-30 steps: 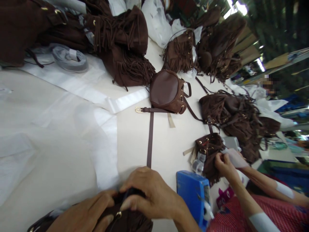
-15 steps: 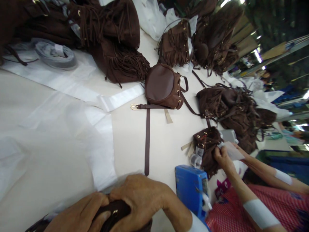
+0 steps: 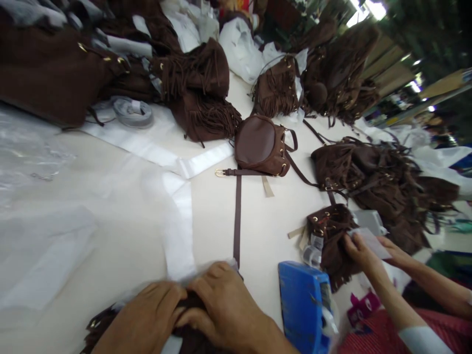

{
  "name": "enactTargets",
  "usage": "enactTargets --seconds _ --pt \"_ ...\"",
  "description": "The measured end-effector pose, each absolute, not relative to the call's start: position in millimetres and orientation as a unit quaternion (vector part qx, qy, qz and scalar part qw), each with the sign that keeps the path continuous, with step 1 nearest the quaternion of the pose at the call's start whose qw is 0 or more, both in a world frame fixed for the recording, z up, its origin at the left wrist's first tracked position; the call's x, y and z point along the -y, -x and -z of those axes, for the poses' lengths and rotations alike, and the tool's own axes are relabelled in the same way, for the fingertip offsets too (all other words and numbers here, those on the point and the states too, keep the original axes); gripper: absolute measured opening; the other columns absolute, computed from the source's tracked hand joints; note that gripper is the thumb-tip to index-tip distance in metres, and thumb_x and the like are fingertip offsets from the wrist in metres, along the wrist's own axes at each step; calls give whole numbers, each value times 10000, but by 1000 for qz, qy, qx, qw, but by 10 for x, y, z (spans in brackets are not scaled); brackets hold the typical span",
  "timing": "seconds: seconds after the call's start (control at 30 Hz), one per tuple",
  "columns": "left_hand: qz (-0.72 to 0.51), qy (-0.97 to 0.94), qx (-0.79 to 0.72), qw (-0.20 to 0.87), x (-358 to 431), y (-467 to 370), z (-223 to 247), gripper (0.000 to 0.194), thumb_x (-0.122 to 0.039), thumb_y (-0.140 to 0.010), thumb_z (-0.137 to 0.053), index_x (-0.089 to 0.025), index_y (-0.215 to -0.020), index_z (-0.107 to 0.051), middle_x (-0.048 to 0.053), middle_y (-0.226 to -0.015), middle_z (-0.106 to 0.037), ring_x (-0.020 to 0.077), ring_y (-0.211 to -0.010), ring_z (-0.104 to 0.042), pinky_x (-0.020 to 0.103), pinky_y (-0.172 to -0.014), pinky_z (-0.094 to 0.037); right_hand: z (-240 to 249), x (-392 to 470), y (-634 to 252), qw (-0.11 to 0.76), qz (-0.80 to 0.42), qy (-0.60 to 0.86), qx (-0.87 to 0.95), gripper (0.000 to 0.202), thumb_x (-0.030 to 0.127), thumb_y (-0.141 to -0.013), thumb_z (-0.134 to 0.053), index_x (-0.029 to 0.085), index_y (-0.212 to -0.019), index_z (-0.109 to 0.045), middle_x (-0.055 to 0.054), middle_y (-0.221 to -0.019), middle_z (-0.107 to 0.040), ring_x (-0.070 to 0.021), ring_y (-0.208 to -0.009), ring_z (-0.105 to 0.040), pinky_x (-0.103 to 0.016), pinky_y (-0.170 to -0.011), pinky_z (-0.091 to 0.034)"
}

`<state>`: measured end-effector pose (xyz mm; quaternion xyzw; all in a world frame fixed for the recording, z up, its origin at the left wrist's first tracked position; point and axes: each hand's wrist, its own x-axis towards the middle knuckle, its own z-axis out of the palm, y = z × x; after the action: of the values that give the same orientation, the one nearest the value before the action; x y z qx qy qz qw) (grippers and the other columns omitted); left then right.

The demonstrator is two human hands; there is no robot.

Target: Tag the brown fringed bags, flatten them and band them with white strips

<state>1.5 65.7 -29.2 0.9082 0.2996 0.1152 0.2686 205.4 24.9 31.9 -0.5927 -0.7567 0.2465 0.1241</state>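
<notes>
At the bottom of the view, my left hand [image 3: 145,314] and my right hand [image 3: 224,307] are close together on a dark brown bag [image 3: 191,339]. Fingers of both hands are curled round its upper part, with the thumbs near each other. Most of this bag is hidden beneath the hands or cut off by the lower edge; a gold fitting shows at its left. Beyond the hands lies a small brown drawstring backpack [image 3: 256,142] with a smooth round base. One of its straps [image 3: 238,216] runs toward me, and another ends in a gold buckle [image 3: 220,172].
Fringed brown bags [image 3: 278,88] lie along the back. A blue tape dispenser [image 3: 300,302] stands right of my hands. Farther right, a co-worker's hands [image 3: 363,250] hold translucent paper [image 3: 372,242] over another bag [image 3: 334,226]. White strips [image 3: 179,226] and a grey roll [image 3: 132,112] lie left.
The view has shifted left, so the table's things appear farther right and lower. My hands stay on the bag, and more of its left side shows.
</notes>
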Motion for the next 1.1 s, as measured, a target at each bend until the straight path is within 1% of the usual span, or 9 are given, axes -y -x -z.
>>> enactTargets --seconds 0.1,0.2,0.3,0.4,0.57,0.77,0.87,1.0,1.1 --pt "-145 -911 -294 248 -674 -67 201 208 -255 -992 -417 -256 -1052 -616 23 -936 -703 208 -853 -670 346 -813 -528 -304 -86 -1966 164 -229 632 722 208 302 -954 -586 200 -1134 -583 -74 -1040 -681 -253 -1023 -580 -429 -924 -459" --pt "-127 -912 -296 254 -680 -72 117 185 -222 -988 -445 -252 -1087 -598 13 -977 -696 211 -892 -669 362 -835 -528 -243 69 -2033 217 -201 655 695 140 213 -966 -552 210 -1104 -574 -56 -1020 -667 -240 -1017 -554 -433 -943 -419" --pt "-129 -890 -348 264 -688 -28 18 160 -289 -987 -479 -235 -1086 -593 27 -965 -690 218 -902 -670 364 -826 -539 -174 129 -2000 237 -177 654 696 94 224 -969 -559 213 -1058 -587 -46 -979 -664 -234 -974 -555 -420 -911 -413" --pt "-152 -872 -390 254 -700 24 -50 267 -360 -979 -494 -200 -1173 -582 77 -1088 -693 243 -1032 -655 405 -926 -530 -145 136 -1951 250 -155 655 696 72 247 -975 -560 216 -1023 -604 -39 -945 -666 -224 -942 -566 -400 -892 -414" --pt "-147 -898 -325 256 -797 -17 -51 360 -251 -955 -460 -181 -1286 -583 113 -1307 -653 247 -1227 -587 436 -1052 -480 -115 167 -1962 246 -91 653 711 96 274 -981 -566 216 -1000 -640 -27 -908 -686 -206 -916 -597 -361 -874 -422" --pt "-184 -883 -352 252 -794 80 -251 393 -327 -968 -454 -197 -1319 -573 105 -1482 -518 236 -1347 -493 424 -1134 -408 -82 166 -1973 233 -73 643 726 144 308 -986 -562 214 -988 -671 -38 -939 -720 -214 -939 -630 -367 -889 -438" --pt "-232 -847 -422 227 -407 422 -414 443 -359 -1013 -359 -179 -1398 -483 117 -1504 -476 233 -1395 -428 459 -1186 -336 -156 165 -1972 237 -69 637 730 153 301 -984 -562 202 -1009 -676 -59 -971 -720 -230 -979 -626 -387 -909 -453" --pt "-263 -802 -489 223 533 982 -500 479 -370 -1013 -379 -221 -1467 -392 96 -1507 -470 224 -1403 -425 454 -1194 -339 -479 525 -1948 281 -46 632 721 231 296 -1004 -505 180 -1155 -635 -127 -1211 -660 -256 -1188 -556 -446 -1039 -418" --pt "-227 -832 -475 176 1165 1196 -476 659 -377 -965 -495 -240 -1555 -235 121 -1611 -309 282 -1473 -310 503 -1196 -322 -710 1142 -1862 306 -70 598 737 369 369 -977 -546 210 -1311 -554 -134 -1388 -563 -267 -1308 -490 -470 -1093 -405"
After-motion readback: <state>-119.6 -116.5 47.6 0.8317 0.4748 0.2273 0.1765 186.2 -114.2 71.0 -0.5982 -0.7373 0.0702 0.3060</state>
